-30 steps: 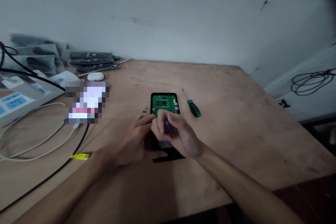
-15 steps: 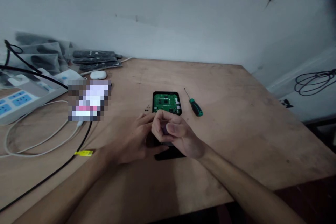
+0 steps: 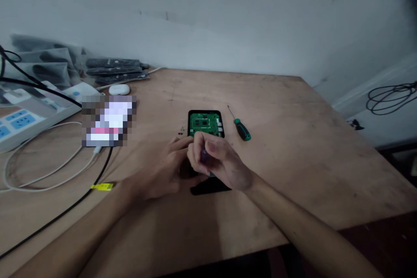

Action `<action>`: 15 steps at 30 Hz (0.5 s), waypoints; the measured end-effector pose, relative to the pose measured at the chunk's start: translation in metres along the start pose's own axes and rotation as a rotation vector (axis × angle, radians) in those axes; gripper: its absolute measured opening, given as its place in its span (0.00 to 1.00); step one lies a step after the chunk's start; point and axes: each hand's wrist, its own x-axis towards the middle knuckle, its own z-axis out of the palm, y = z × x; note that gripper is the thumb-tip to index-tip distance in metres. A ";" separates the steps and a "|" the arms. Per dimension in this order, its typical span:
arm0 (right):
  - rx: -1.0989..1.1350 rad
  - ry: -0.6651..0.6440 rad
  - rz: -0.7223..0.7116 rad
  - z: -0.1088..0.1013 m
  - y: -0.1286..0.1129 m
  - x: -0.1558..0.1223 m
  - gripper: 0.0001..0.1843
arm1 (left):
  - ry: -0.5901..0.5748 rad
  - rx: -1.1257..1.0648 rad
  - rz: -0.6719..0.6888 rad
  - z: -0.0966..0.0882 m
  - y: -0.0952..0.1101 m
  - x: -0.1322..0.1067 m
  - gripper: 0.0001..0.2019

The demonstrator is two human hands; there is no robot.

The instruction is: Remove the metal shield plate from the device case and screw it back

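Observation:
My right hand [image 3: 224, 160] is curled closed around a screwdriver with a purple handle [image 3: 204, 155]; only the handle's end shows, and its shaft is hidden. Close beside it, my left hand [image 3: 166, 167] has its fingers and thumb bent around a black casing piece [image 3: 210, 186], mostly covered by both hands. Just beyond the fingers lies an open black case with a green circuit board [image 3: 203, 124] in it. A few tiny dark screws [image 3: 180, 133] rest left of that case.
A green and black screwdriver [image 3: 243, 130] lies right of the board. On the left are a lit phone [image 3: 112, 121] with a cable, a white earbud case [image 3: 119, 90] and a power strip [image 3: 22, 121]. Bagged black items [image 3: 114, 69] lie by the wall.
My right hand has turned slightly around the purple handle. The whole view has shifted a little; the left hand keeps its place at the casing.

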 end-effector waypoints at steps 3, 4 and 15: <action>-0.018 0.026 -0.015 0.000 0.001 0.002 0.25 | 0.023 0.004 0.023 0.000 0.001 0.000 0.09; -0.013 0.029 -0.012 0.000 0.002 0.002 0.26 | 0.026 0.001 0.022 0.000 0.002 0.000 0.09; -0.053 0.031 -0.029 0.001 0.008 0.002 0.35 | -0.014 0.009 0.002 -0.001 -0.001 -0.001 0.07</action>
